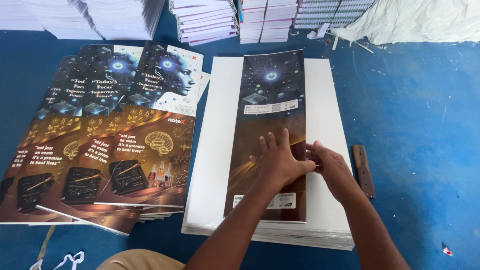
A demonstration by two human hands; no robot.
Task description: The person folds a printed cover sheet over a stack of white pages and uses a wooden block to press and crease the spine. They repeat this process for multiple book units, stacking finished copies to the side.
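Note:
A tall dark printed cover sheet [272, 95], folded lengthwise, lies on a stack of white paper sheets [220, 150] in the middle of the blue surface. My left hand [277, 160] presses flat on the lower part of the cover, fingers spread. My right hand [332, 167] sits at the cover's right edge, its fingertips pinching that edge next to the left hand.
A fanned pile of printed covers [100, 140] lies to the left. A brown wooden block [363, 170] rests right of the white stack. Stacks of bound books [207, 20] line the far edge, with crumpled white sheeting [415, 20] at the far right.

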